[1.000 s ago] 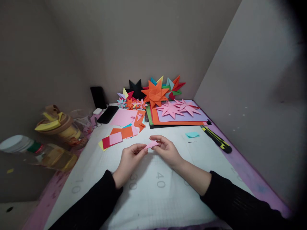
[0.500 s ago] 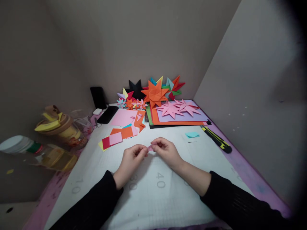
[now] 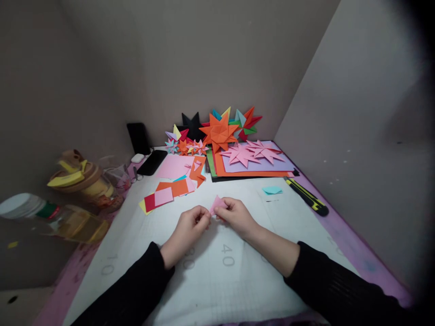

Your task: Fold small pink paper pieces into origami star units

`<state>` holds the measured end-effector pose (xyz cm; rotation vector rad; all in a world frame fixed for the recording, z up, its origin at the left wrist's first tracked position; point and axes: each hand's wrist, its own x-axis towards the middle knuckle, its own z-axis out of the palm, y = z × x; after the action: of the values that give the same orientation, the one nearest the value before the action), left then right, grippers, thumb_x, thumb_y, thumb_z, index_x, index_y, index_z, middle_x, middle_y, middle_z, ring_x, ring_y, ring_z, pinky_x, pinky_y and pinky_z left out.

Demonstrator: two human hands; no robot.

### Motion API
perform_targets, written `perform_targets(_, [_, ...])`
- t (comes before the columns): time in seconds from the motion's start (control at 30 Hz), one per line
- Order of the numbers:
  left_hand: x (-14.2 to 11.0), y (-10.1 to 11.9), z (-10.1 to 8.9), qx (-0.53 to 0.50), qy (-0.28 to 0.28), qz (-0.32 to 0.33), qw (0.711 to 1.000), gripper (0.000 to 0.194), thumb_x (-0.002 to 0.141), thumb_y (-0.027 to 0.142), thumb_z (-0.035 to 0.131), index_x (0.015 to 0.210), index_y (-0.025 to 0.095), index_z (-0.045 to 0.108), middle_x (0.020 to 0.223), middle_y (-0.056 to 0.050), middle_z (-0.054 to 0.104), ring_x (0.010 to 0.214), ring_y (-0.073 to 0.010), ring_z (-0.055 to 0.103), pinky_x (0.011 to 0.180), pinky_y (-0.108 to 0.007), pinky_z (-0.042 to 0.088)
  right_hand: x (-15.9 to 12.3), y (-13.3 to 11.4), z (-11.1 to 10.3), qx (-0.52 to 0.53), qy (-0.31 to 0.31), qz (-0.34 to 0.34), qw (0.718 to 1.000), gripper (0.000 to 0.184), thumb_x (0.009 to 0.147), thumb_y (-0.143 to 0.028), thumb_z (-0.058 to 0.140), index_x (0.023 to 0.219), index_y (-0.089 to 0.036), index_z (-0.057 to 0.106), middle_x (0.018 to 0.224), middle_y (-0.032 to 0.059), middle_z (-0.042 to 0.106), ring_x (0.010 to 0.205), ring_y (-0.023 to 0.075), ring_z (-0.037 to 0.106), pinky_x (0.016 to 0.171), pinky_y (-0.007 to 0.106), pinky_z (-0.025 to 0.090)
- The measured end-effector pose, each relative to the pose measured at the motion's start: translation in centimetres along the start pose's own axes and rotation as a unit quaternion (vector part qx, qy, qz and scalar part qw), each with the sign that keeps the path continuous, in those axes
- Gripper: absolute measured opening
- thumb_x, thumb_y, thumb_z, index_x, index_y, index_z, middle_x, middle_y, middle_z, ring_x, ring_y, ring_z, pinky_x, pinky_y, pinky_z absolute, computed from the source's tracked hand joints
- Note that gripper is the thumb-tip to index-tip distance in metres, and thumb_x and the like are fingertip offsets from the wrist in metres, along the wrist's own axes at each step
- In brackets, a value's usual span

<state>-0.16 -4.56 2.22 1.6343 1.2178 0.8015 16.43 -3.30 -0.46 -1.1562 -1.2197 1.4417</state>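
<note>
A small piece of pink paper (image 3: 217,203) is held above the white mat, its pointed end facing away from me. My right hand (image 3: 236,216) pinches it between thumb and fingers, hiding part of it. At its lower left corner my left hand (image 3: 190,225) has thumb and fingertips closed on the paper's edge. Left of the hands lie small paper squares, a pink one (image 3: 164,196) over a red one (image 3: 148,203) and a yellow one (image 3: 143,207). A folded light-blue paper (image 3: 272,190) rests to the right.
Folded paper stars, one large and orange (image 3: 220,132), stand along the wall. Two pink stars (image 3: 240,155) lie on stacked coloured sheets. A utility knife (image 3: 307,197) lies at right. Phone (image 3: 152,163), bottle (image 3: 79,222) and lidded cup (image 3: 98,188) are at left.
The pink paper has turned up and shows more of its surface between my fingers. My right hand has shifted slightly; the things on the table stay put.
</note>
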Motion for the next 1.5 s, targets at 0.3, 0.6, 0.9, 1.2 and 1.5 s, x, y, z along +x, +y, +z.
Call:
perform_targets(0.3, [0.0,0.6,-0.1,-0.059,-0.011,-0.059,0.996,0.022,0.081,0.035,0.054,0.073,0.015,0.057,0.058,0.001,0.06,0.047,-0.0088,0.047,0.047,-0.019,0.036,-0.1,-0.4,0.3,0.149,-0.052,0.011,0.987,0.023,0.068,-0.034,0.073,0.072,-0.016,0.06,0.062,-0.0024,0.059,0.046,0.0068,0.047,0.043,0.02,0.03])
perform_targets(0.6, [0.0,-0.1,0.3,-0.055,-0.056,-0.03,0.996,0.017,0.08,0.029,0.054,0.073,0.014,0.062,0.062,-0.001,0.064,0.054,-0.0106,0.054,0.052,-0.02,0.039,-0.2,0.0,0.5,0.138,-0.047,0.015,0.989,0.021,0.068,-0.031,0.071,0.068,-0.017,0.055,0.061,-0.0024,0.06,0.048,0.0081,0.047,0.048,0.021,0.034])
perform_targets(0.9, [0.7,0.0,0.0,-0.113,0.054,0.006,0.992,0.025,0.073,0.028,0.065,0.092,0.016,0.054,0.087,-0.004,0.062,0.079,-0.0147,0.06,0.068,-0.025,0.047,0.2,0.3,0.2,0.077,-0.035,-0.006,0.996,0.016,0.073,-0.029,0.065,0.082,-0.017,0.061,0.068,-0.0019,0.059,0.052,0.0084,0.05,0.05,0.021,0.037])
perform_targets(1.2, [-0.1,-0.4,-0.3,-0.036,0.069,0.038,0.996,0.01,0.076,0.026,0.062,0.08,0.017,0.06,0.079,-0.001,0.063,0.073,-0.0142,0.059,0.066,-0.024,0.046,-1.0,-0.8,0.5,-0.165,0.026,-0.174,0.97,0.006,0.074,-0.015,0.056,0.072,-0.021,0.059,0.07,-0.001,0.059,0.067,0.0143,0.055,0.062,0.026,0.044])
perform_targets(1.5, [0.3,0.2,-0.4,-0.126,0.045,-0.025,0.991,0.013,0.078,0.028,0.058,0.082,0.017,0.055,0.068,0.001,0.062,0.064,-0.0126,0.059,0.057,-0.021,0.043,-1.1,-0.6,0.4,-0.182,0.016,-0.222,0.958,0.008,0.078,-0.016,0.058,0.081,-0.021,0.062,0.078,0.0018,0.063,0.071,0.0157,0.058,0.064,0.028,0.046])
